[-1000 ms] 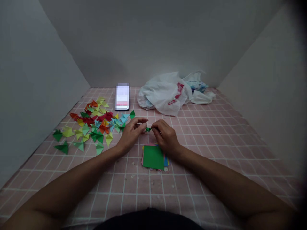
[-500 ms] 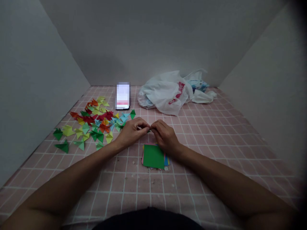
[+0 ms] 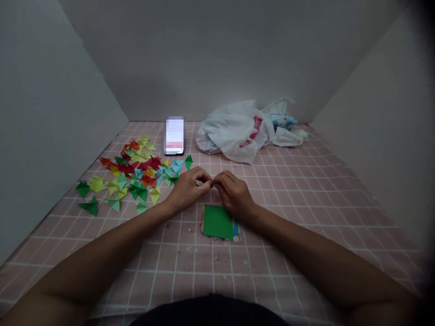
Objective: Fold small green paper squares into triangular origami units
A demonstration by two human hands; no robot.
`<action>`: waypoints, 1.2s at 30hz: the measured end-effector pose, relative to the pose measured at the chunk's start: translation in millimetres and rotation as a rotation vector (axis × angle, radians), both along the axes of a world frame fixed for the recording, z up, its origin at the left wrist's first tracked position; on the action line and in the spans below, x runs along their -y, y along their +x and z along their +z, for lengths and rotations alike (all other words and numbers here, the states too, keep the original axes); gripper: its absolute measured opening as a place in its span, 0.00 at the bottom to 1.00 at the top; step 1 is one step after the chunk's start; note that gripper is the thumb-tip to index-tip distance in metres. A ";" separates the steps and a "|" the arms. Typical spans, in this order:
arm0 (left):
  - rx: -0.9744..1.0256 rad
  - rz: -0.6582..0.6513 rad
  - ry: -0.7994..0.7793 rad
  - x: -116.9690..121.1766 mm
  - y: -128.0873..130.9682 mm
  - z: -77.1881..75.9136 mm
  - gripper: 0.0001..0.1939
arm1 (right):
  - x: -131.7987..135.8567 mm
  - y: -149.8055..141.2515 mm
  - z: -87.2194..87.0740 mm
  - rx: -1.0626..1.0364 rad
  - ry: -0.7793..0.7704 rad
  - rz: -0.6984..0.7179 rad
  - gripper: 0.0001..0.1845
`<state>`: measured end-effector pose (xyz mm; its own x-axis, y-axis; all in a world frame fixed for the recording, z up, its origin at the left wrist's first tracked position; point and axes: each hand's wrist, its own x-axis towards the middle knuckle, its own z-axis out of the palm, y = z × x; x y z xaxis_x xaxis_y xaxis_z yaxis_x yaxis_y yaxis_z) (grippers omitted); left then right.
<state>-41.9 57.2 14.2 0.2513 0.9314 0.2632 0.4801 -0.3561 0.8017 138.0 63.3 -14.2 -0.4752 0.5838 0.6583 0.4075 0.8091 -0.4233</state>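
My left hand (image 3: 190, 186) and my right hand (image 3: 233, 190) meet fingertip to fingertip, both closed in a pinch. Between them is a small piece of folded green paper (image 3: 212, 184), mostly hidden by the fingers and looking dark. Just below my right hand lies a stack of square paper sheets (image 3: 218, 222), green on top, with pink, yellow and blue edges peeking out. Left of my left hand spreads a loose heap of folded paper pieces (image 3: 128, 170) in red, orange, yellow, green and light blue.
A phone (image 3: 174, 136) with a lit, blurred screen stands behind the folded pieces. Crumpled white plastic bags (image 3: 234, 129) lie along the back wall. Pale walls enclose the pink checked cloth (image 3: 163, 271) at the back and on both sides. Small scraps dot the cloth near me.
The hands stay in nearly the same place, still pinching together. The bit of green that showed between the fingertips is now darker and less visible.
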 end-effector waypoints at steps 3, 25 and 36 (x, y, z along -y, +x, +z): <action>-0.010 -0.039 0.031 -0.9 -2.9 2.7 0.05 | -0.8 0.6 0.4 -0.003 0.005 -0.010 0.08; 0.198 0.007 -0.325 -1.7 0.1 2.3 0.08 | -0.8 1.2 2.1 -0.030 -0.010 -0.046 0.08; 0.628 0.031 -0.528 4.5 11.5 -14.2 0.16 | 1.9 0.6 -1.3 -0.034 -0.021 -0.033 0.08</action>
<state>-30.4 52.7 0.0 0.1753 0.9761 -0.1287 -0.1109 0.1495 0.9825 138.6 61.4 -15.5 -0.4329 0.6131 0.6609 0.4192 0.7859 -0.4545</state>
